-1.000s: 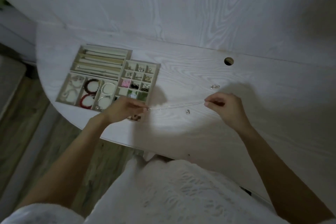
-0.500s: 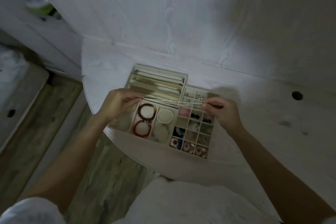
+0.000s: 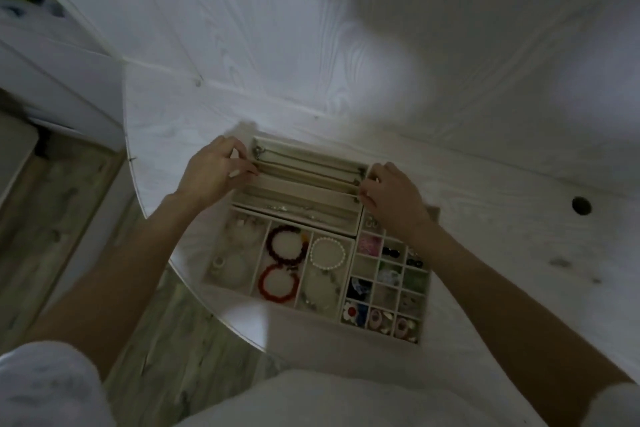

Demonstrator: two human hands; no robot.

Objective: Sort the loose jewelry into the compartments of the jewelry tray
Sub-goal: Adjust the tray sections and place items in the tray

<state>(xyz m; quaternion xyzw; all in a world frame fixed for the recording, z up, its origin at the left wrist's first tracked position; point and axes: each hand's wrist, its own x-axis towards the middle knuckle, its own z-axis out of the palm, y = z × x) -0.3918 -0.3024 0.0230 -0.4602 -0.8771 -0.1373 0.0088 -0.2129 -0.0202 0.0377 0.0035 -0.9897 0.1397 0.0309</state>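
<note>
Head camera, and the necklace chain (image 3: pixel 308 181) is stretched along the long-slot section at the far end of the jewelry tray (image 3: pixel 311 311), a thin silvery line barely readable in this dim light. Two hands on it: the left hand (image 3: pixel 211 172) pinches one end at the tray's left edge, fingers curled. The right hand (image 3: pixel 391 199) pinches the other end at the slots' right end, knuckles up. Both forearms reach in from the near side. The tray is beige, soft-lined, rectangular, and sits by the table's (image 3: pixel 502 253) rounded near-left edge. Below the slots come three wide compartments. The middle one has two bead bracelets, a dark red bracelet (image 3: pixel 270 246) and a brighter red bracelet (image 3: pixel 261 284). The right one has one white pearl bracelet (image 3: pixel 311 253). Small cells, three across, fill the tray's right side. The table is white wood grain, with one round hole (image 3: pixel 581 205) toward its right.
</note>
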